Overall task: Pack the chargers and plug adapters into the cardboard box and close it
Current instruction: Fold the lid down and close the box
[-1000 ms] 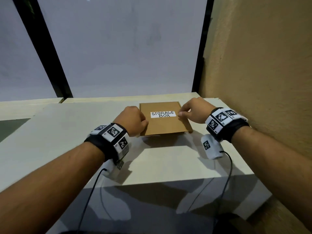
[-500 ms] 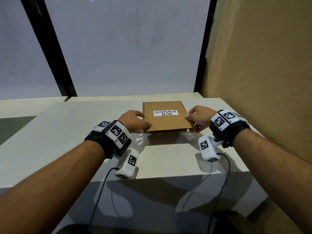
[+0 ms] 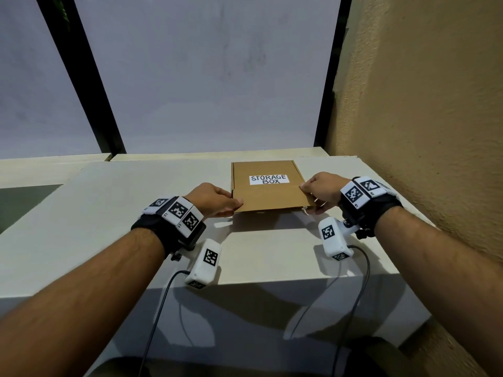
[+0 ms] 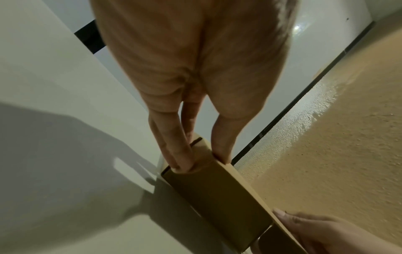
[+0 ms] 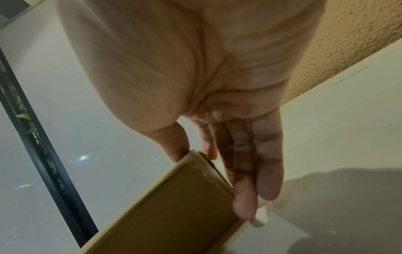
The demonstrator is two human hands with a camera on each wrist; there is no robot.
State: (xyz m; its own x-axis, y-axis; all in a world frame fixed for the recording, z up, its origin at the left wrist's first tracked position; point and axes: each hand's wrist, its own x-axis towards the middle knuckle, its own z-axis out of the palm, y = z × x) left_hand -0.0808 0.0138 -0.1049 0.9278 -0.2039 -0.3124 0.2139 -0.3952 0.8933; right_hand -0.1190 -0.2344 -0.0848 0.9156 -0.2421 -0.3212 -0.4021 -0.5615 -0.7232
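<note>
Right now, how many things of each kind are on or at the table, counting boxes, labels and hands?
Cardboard box: 1
White label on its lid: 1
Hands gripping the box: 2, left hand and right hand
Total: 4

Black wristbands (image 3: 174,229), white tagged camera pods (image 3: 205,263), black cables (image 3: 158,308)

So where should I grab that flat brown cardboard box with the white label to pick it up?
Probably by its two near corners, one hand from each side, thumb on the lid, fingers underneath. The flat brown cardboard box is wide and thin, as the left hand and right hand hold it.
</note>
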